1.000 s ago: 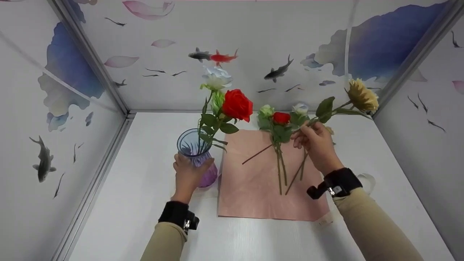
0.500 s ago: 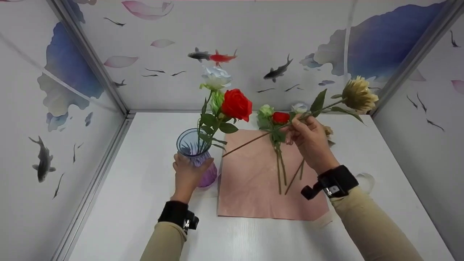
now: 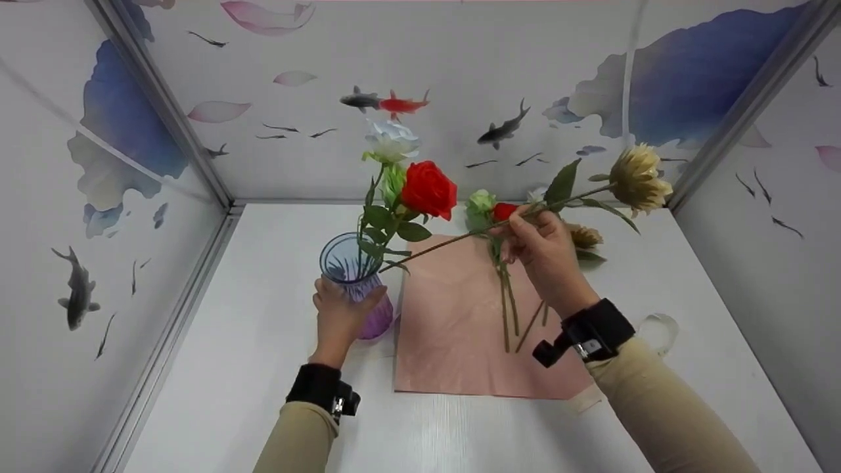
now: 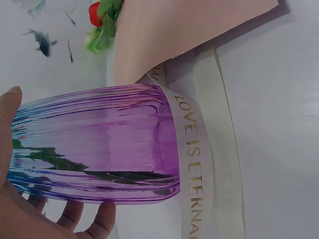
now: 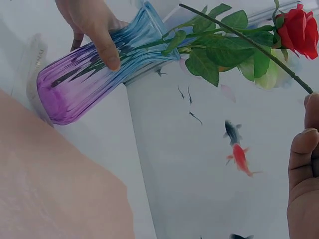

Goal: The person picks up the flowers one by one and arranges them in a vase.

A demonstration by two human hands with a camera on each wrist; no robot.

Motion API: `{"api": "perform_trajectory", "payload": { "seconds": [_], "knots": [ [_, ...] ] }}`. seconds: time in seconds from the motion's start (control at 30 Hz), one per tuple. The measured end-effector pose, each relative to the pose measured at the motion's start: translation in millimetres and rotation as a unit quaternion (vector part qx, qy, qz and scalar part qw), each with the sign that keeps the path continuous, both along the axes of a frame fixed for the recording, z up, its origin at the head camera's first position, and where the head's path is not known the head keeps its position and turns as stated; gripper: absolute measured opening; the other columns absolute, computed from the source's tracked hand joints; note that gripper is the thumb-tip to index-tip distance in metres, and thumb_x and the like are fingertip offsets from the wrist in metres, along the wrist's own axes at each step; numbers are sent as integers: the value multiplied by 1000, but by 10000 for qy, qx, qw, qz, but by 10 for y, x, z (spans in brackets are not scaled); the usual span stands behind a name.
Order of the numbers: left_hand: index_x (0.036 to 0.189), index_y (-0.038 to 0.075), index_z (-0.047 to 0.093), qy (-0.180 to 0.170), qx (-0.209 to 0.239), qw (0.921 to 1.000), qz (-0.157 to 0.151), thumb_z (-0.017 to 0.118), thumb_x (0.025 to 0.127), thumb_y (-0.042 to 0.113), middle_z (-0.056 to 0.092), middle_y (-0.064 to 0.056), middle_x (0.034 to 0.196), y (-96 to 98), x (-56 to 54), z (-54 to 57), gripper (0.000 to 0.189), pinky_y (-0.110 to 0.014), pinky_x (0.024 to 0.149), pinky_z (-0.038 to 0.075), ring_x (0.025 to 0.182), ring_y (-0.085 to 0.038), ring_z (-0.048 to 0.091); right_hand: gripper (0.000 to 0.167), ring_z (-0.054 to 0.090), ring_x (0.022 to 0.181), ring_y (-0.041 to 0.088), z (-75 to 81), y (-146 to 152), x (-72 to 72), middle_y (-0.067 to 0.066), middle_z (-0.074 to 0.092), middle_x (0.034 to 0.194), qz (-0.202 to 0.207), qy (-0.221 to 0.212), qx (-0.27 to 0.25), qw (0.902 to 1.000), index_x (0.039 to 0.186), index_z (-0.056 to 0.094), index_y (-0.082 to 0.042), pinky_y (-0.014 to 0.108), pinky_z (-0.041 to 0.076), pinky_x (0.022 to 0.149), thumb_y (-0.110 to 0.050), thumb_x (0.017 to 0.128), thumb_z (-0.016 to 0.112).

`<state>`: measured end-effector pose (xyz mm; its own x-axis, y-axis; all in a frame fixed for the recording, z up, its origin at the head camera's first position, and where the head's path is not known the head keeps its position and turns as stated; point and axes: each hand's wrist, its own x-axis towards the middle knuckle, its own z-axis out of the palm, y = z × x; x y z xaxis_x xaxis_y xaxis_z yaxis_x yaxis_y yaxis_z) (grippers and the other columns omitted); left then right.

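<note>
My left hand [image 3: 343,325] grips a glass vase [image 4: 124,137], blue at the rim and purple at the base, which stands upright. In it are a red rose [image 3: 428,190], a white flower [image 3: 392,141] and a pale green bloom [image 3: 394,184] with leaves. My right hand [image 3: 550,259] pinches a long-stemmed yellow flower [image 3: 640,180] at the stem, its bloom pointing right. The bare stem end overlaps the vase's right rim in the head view. In the right wrist view this stem [image 5: 249,42] crosses before the rose's leaves.
Pink wrapping paper [image 3: 447,341] lies right of the vase. On its far part are more flowers: a pale green one [image 3: 481,200], a red one [image 3: 504,211] and a brownish-yellow one [image 3: 586,236]. Lettered ribbon [image 4: 192,164] lies by the vase base. Printed walls enclose the table.
My right hand has moved left, bringing the yellow flower's stem end from over the paper to the vase rim. The left hand and vase have stayed in place.
</note>
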<state>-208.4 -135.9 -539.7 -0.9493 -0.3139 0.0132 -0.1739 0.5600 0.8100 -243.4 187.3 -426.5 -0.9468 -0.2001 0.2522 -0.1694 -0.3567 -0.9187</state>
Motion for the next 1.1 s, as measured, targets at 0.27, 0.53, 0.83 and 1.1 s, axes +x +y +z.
{"api": "perform_trajectory", "payload": {
  "seconds": [0.27, 0.53, 0.83, 1.1],
  "knots": [
    [156, -10, 10, 14, -77, 10000, -26, 78, 83, 56, 25, -28, 150, -2, -2, -17, 120, -63, 104, 44, 137, -46, 32, 26, 58, 59, 20, 15, -146, 50, 24, 75, 103, -251, 26, 300, 9992, 115, 52, -2, 31, 51, 59, -23, 103, 62],
    [155, -10, 11, -48, -6, 10000, 27, 79, 82, 55, 26, -28, 149, 4, -2, -4, 119, -62, 105, 43, 136, -46, 33, 23, 59, 58, 20, 13, -271, 84, 24, 75, 104, -177, 335, 676, 9970, 114, 54, -4, 30, 53, 58, -22, 103, 62],
    [156, -5, 11, -36, 87, 9999, 54, 80, 81, 53, 26, -27, 150, 3, 6, 6, 118, -63, 105, 43, 136, -45, 34, 22, 62, 60, 23, 49, -383, 102, 17, 76, 103, -339, 575, 1326, 9889, 116, 54, -2, 27, 51, 60, -19, 105, 60],
    [155, -10, 11, -23, 11, 10000, 20, 78, 82, 55, 24, -30, 150, 6, -15, -13, 119, -63, 105, 43, 135, -47, 34, 17, 61, 62, 24, 81, -447, 85, 11, 76, 99, -633, 815, 1793, 9784, 116, 61, -6, 30, 51, 62, -18, 105, 58]
  ]
}}
